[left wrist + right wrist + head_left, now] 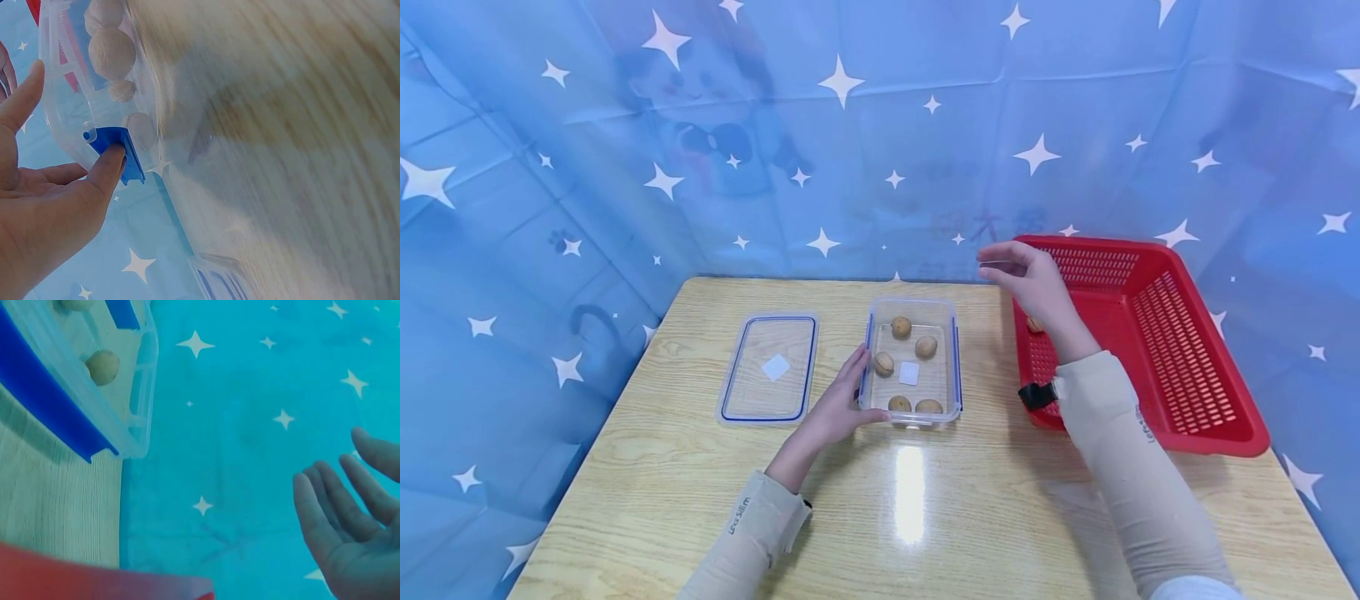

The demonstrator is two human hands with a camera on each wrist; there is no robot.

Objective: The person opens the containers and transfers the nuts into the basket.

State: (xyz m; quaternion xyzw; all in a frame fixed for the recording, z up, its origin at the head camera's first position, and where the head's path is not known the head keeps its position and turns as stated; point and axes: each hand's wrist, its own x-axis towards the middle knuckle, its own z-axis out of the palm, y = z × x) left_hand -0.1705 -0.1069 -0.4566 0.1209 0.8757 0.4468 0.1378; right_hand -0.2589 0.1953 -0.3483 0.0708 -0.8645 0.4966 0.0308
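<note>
A clear plastic food container [937,315] with blue side latches stands on the table and has several walnuts [927,347] spread over its bottom. My left hand [838,402] holds the container's near left corner, thumb at the near wall and fingers along the left side. In the left wrist view, a finger presses on the blue latch [119,147]. My right hand [1032,279] is raised over the left rim of the red basket [1213,350], fingers loosely bent, nothing in them. Another walnut [1035,325] shows inside the basket, partly hidden by that hand.
The container's lid [758,392], clear with a blue seal, lies flat on the wooden table [850,517] left of the container. A blue curtain [887,150] with white stars hangs behind the table and at its sides.
</note>
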